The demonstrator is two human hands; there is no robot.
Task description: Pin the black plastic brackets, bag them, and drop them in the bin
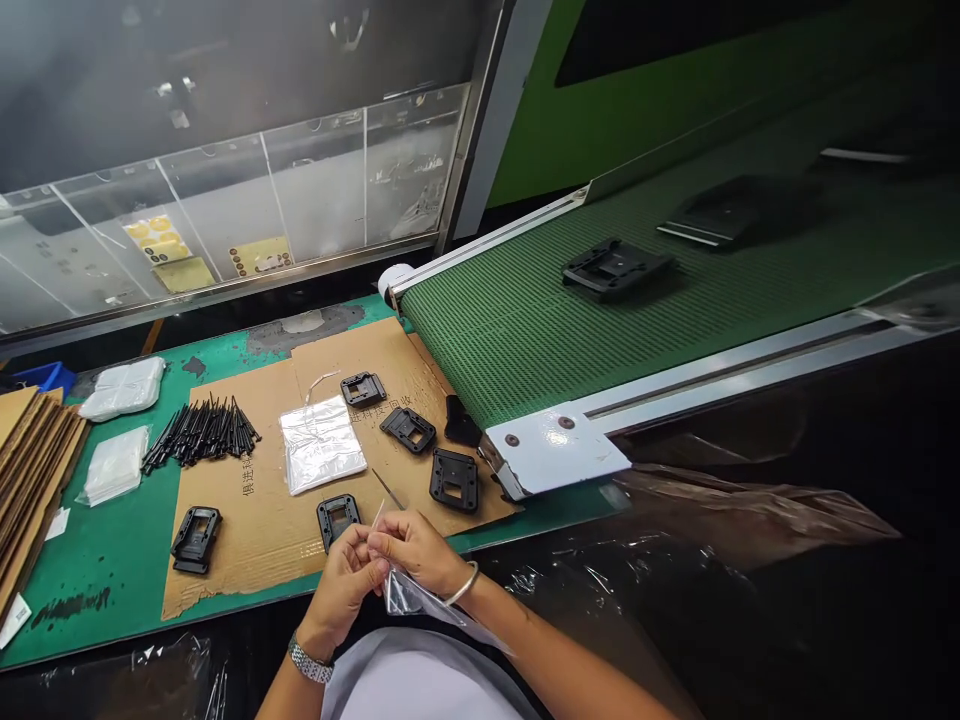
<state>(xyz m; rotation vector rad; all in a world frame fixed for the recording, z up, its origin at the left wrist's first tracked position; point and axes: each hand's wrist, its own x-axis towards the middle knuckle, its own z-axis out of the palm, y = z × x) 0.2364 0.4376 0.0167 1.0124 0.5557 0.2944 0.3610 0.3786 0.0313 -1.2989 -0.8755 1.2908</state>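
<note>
Near the table's front edge, my left hand [349, 585] and my right hand [420, 552] meet, fingers pinched together on a clear plastic bag [405, 597]. The bag hangs below the fingers toward my right forearm; what it may contain I cannot make out. Just beyond my hands lies a black plastic frame-like part [337, 512], partly behind my left hand. Several similar black parts [456, 466] rest on the flattened cardboard [262, 540]. A flat stack of clear bags [322, 450] sits in the middle of the cardboard.
A pile of thin black rods [202, 432] lies at the cardboard's left. Further left are white packets [124, 388] and stacked cardboard sheets [37, 480]. A green conveyor belt [495, 330] slopes down from the right, carrying black parts [615, 268]; its white end plate [556, 455] juts beside the table.
</note>
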